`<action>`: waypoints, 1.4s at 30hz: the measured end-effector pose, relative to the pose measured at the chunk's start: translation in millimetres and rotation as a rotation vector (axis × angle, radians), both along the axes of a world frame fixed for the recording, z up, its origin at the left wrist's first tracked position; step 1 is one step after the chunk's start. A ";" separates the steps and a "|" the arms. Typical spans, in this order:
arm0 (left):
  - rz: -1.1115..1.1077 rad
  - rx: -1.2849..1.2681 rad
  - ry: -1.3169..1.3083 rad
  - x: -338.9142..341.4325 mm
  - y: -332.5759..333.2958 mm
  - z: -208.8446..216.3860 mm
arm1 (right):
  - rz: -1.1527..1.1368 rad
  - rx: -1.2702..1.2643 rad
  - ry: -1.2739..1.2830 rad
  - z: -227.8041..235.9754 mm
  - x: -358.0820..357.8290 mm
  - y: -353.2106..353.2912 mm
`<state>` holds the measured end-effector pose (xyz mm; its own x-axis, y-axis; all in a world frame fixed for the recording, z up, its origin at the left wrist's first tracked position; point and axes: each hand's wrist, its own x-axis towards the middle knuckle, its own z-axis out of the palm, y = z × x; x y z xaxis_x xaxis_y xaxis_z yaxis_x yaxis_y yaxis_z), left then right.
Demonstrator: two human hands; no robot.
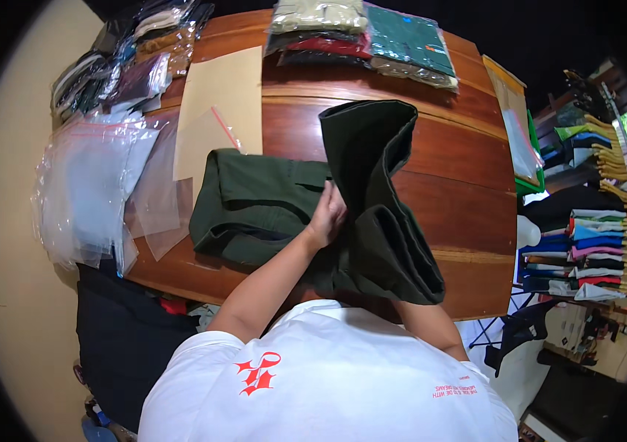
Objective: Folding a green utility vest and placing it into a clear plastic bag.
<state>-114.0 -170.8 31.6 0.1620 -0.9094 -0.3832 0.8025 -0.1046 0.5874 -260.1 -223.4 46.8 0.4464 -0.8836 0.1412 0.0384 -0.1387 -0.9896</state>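
At the table's centre: a dark green garment point(254, 195), apparently trousers, lies partly flat toward ten o'clock on the wooden table point(453, 214); its darker, wide tube-shaped ends stand raised toward one and two o'clock.
Left hand: on the cloth where flat and raised parts meet point(328, 214); its fingertips are partly hidden, so whether it pinches or only presses cannot be told.
Right hand: hidden behind the raised cloth, its grip unseen; only the forearm point(431, 328) shows, toward five o'clock.
Cloth: probably thick and fairly stiff, since the raised ends hold their shape; likely moderately heavy, not fragile, hardly slippery.
Best hold: likely both layers together along the seams or hems, with a flat palm steadying the tabletop part.
Around it: clear plastic bags point(96, 188) at nine o'clock, brown board point(225, 81) at eleven, bagged clothes point(411, 44) near twelve.
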 end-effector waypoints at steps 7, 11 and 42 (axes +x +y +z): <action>0.199 -0.083 0.180 26.3 53.7 8.6 | 0.006 -0.384 0.712 40.0 92.8 47.9; 0.241 -0.121 0.209 42.7 70.3 8.1 | 0.050 -0.348 1.107 55.1 132.6 69.2; -0.828 -0.001 -0.839 75.7 204.2 77.9 | 0.801 -0.362 0.518 28.9 -190.3 70.2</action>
<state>-38.2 33.5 109.5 -0.2766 -0.8559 -0.4370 -0.1478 -0.4115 0.8994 -450.3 -153.2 75.7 0.9696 -0.2416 -0.0381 -0.1701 -0.5543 -0.8147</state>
